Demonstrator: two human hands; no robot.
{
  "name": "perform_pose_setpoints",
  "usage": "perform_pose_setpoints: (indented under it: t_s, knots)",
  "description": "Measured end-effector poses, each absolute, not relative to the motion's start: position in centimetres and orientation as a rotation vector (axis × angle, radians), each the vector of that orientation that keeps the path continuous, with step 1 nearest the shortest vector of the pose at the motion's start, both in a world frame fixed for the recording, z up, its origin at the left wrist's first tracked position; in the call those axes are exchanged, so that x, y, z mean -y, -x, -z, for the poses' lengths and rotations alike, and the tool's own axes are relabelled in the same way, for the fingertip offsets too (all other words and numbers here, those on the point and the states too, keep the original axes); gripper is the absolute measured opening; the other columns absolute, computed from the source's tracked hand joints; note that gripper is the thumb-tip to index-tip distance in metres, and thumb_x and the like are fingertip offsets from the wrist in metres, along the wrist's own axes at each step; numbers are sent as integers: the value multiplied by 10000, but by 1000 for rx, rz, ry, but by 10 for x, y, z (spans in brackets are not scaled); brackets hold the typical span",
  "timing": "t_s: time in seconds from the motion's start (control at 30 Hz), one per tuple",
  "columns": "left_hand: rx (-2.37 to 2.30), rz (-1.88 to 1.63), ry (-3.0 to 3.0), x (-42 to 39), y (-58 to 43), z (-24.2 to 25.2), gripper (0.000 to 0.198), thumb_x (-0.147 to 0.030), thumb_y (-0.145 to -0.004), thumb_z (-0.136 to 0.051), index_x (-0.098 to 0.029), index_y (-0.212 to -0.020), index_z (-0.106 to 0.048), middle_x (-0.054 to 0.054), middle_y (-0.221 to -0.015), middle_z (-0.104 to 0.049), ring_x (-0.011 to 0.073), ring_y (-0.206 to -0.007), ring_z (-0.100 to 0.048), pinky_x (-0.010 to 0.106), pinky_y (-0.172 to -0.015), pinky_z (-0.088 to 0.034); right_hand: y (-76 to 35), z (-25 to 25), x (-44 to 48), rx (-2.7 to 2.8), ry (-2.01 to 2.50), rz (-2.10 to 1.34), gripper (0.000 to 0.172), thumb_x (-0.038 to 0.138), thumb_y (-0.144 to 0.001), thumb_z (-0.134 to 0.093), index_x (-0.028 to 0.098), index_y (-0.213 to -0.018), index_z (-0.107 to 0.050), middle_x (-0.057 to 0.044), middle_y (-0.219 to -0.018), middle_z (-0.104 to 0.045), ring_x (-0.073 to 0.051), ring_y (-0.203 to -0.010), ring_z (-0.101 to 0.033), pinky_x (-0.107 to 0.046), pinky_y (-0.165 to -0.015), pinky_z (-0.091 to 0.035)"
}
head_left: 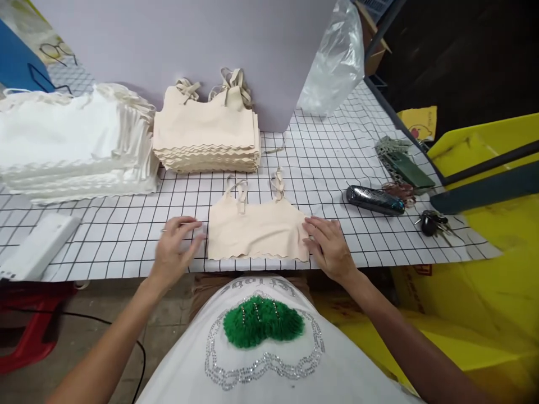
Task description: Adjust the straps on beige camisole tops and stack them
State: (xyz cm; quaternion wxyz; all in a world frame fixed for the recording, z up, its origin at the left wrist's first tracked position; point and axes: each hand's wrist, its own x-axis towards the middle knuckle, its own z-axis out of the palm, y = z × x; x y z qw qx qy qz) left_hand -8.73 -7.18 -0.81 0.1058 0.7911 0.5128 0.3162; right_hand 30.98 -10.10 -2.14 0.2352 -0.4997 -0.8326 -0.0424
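Observation:
A beige strappy top (256, 230) lies spread out near the front edge of the gridded tablecloth (332, 163), its straps pointing away from me. Just left of the top, my left hand (174, 247) hovers with fingers apart and bent, holding nothing. My right hand (330, 247) touches the top's right edge with its fingertips, fingers spread. Behind the top sits a stack of similar beige tops (206, 132). A taller stack of white garments (76, 146) stands to its left.
A white device (42, 247) lies at the left. On the right are a dark glasses case (374, 200), keys (433, 223) and a green phone-like item (408, 168). A clear plastic bag (334, 62) hangs at the back; yellow bins or bags (497, 140) stand right.

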Motion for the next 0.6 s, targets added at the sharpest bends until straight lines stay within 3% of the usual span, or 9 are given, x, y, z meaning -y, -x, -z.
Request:
perform_pose_setpoints:
  t_s: [0.1, 0.2, 0.3, 0.37, 0.47, 0.6]
  knots:
    - [-1246, -704, -2452, 71, 73, 8, 314, -244, -991, -492, -245, -1273, -630, 102, -1375, -617, 300, -1367, -512, 563, -1128, -429, -297, 22, 104, 2299, 1388, 80, 172, 246, -1015, -502, 171, -1033, -656, -154, -1253, -704, -319, -1265, -600, -573, -1112, -323]
    - [-1344, -816, -2404, 67, 63, 11, 357, -211, -991, -456, -232, -1319, -594, 116, -1400, -603, 294, -1388, -494, 567, -1145, -407, -282, 21, 107, 2314, 1359, 39, 183, 248, -1015, -477, 179, -1018, -647, -157, -1318, -668, -313, -1297, -569, -576, -1141, -277]
    - [-1499, -873, -2276, 54, 59, 12, 362, -311, -971, -535, -199, -1311, -594, 133, -1276, -647, 280, -1216, -606, 480, -1028, -509, -278, 20, 100, 2296, 1424, 49, 277, 317, -1019, -461, 188, -1212, -612, -158, -1357, -634, -325, -1277, -554, -596, -1153, -237]
    - [-1614, -836, -2203, 42, 59, 13, 360, -393, -923, -613, -192, -1220, -643, 101, -1063, -689, 268, -1010, -650, 446, -910, -543, -283, 20, 90, 2171, 1599, 97, 353, 375, -1016, -449, 181, -1275, -589, -166, -1244, -670, -345, -1170, -575, -607, -1097, -278]
    - [-1701, -799, -2084, 26, 59, 17, 318, -441, -839, -695, -195, -1041, -693, 49, -837, -670, 242, -829, -622, 412, -817, -532, -295, 22, 75, 1977, 1822, 82, 360, 460, -990, -472, 176, -1135, -640, -147, -990, -691, -342, -971, -570, -561, -939, -363]
    - [-1703, -831, -1913, 21, 57, 18, 266, -461, -793, -707, -205, -853, -675, 37, -818, -673, 214, -777, -612, 358, -740, -517, -298, 26, 67, 1920, 1868, -101, 283, 436, -974, -505, 201, -860, -614, -71, -756, -642, -274, -819, -539, -453, -818, -371]
